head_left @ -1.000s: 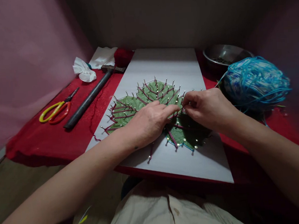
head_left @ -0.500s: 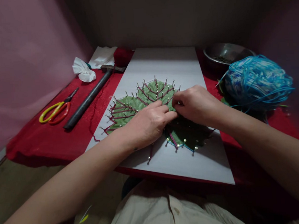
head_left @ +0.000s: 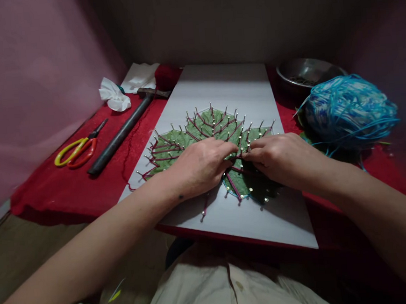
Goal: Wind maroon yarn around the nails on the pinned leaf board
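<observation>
A green leaf lies on the white board, ringed and crossed by upright nails with dark red thread wound between them. Light blue thread edges part of its lower side. My left hand is over the middle of the leaf, its fingers bent together near the central nails. Just right of it, my right hand is pinched by the nails right of centre. The fingertips of both hands are close together, and what they hold is too small to make out.
On the red cloth at left lie scissors, a hammer and crumpled white tissue. A red yarn ball sits behind. At right are a metal bowl and a blue yarn ball.
My right hand has moved right and slightly down, uncovering nails on the leaf's right lobe. My left hand has shifted slightly, its fingers still near the centre.
</observation>
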`<state>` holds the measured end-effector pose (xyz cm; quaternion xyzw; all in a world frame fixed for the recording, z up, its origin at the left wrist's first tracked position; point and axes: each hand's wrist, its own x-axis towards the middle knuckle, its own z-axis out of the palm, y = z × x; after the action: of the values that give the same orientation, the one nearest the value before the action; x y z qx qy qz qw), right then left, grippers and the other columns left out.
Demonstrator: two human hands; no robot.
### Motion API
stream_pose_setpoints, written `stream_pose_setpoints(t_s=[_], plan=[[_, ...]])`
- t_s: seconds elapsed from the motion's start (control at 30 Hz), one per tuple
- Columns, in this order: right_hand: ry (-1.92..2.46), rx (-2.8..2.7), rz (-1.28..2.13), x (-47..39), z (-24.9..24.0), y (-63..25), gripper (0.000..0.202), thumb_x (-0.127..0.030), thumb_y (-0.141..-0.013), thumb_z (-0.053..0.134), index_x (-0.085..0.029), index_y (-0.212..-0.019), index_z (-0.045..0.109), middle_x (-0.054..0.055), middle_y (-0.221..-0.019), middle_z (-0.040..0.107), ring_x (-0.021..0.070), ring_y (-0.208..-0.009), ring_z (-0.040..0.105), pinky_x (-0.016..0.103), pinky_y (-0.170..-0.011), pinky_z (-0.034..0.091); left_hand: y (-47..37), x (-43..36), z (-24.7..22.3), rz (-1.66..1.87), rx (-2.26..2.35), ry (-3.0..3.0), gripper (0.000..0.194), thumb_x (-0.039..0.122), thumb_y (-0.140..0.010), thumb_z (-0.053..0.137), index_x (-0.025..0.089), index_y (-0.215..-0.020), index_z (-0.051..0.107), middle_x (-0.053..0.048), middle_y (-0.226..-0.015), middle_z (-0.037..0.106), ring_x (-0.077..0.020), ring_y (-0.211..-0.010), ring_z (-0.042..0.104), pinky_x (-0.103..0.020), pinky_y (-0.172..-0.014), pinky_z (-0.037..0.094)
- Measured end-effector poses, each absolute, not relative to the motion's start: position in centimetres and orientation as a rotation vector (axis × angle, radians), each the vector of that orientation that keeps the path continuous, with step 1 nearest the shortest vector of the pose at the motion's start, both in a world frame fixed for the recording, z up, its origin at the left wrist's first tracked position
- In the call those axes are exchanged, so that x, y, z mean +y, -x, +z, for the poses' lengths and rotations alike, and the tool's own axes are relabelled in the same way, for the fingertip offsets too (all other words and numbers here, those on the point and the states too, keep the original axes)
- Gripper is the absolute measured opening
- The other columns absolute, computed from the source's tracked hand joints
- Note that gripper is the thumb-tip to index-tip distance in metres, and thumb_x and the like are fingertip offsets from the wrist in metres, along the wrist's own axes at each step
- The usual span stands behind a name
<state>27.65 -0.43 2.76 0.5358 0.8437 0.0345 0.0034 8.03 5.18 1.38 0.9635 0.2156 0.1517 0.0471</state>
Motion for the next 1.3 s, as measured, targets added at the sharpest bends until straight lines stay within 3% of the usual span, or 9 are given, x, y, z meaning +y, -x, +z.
stream_pose_setpoints(t_s=[0.17,0.53,0.7,0.97,1.1,1.3], plan=[[-1.664,2.617,0.051,-0.5,3.4,-27.6,0.030,-0.014,-0.084,0.051,-0.026,-0.099,0.074,0.004,-0.087,0.071,0.0162,-0.073,0.061,0.027,-0.053,0.029,-8.3,5.3,1.5,0.399,0.694,-2.913,0.022,0.019,-0.089,0.051,0.015,-0.109,0.060,-0.007,-0.095,0.067,-0.0193,-0.090,0.060,-0.031,-0.078,0.049],[-1.890,2.710,-0.061,-0.1,2.6,-27.9,0.026,-0.014,-0.079,0.053,-0.024,-0.088,0.076,0.004,-0.080,0.073,0.0172,-0.072,0.064,0.029,-0.063,0.042,-8.7,5.2,1.7,0.303,0.742,-2.904,0.018,0.018,-0.089,0.050,0.014,-0.095,0.067,-0.007,-0.089,0.065,-0.0190,-0.087,0.060,-0.030,-0.076,0.048],[-1.933,2.717,-0.147,0.0,2.7,-28.0,0.023,-0.017,-0.080,0.055,-0.025,-0.087,0.076,0.002,-0.077,0.073,0.0152,-0.068,0.063,0.027,-0.061,0.040,-8.6,5.0,1.5,0.350,0.724,-2.985,0.021,0.017,-0.090,0.050,0.016,-0.095,0.071,-0.005,-0.079,0.063,-0.0174,-0.078,0.059,-0.028,-0.068,0.047],[-1.840,2.630,0.208,0.1,3.0,-26.9,0.023,-0.019,-0.084,0.050,-0.022,-0.088,0.073,0.004,-0.086,0.072,0.0173,-0.074,0.062,0.027,-0.054,0.030,-8.6,4.9,1.5,0.328,0.743,-3.031,0.020,0.018,-0.091,0.050,0.016,-0.091,0.070,-0.004,-0.076,0.060,-0.0166,-0.073,0.057,-0.027,-0.064,0.044],[-1.935,2.641,0.239,0.9,3.2,-26.7,0.026,-0.019,-0.085,0.047,-0.020,-0.086,0.072,0.005,-0.084,0.072,0.0165,-0.072,0.061,0.027,-0.057,0.032,-8.6,4.9,1.5,0.279,0.654,-3.118,0.025,0.015,-0.093,0.044,0.013,-0.083,0.067,-0.004,-0.076,0.059,-0.0157,-0.072,0.053,-0.027,-0.062,0.042],[-2.161,2.578,0.055,2.6,3.1,-26.8,0.024,-0.021,-0.078,0.051,-0.021,-0.084,0.074,0.005,-0.073,0.070,0.0155,-0.066,0.059,0.027,-0.061,0.037,-8.6,5.1,1.4,0.283,0.569,-3.164,0.028,0.016,-0.095,0.041,0.013,-0.088,0.067,-0.005,-0.077,0.058,-0.0158,-0.072,0.051,-0.028,-0.065,0.043]])
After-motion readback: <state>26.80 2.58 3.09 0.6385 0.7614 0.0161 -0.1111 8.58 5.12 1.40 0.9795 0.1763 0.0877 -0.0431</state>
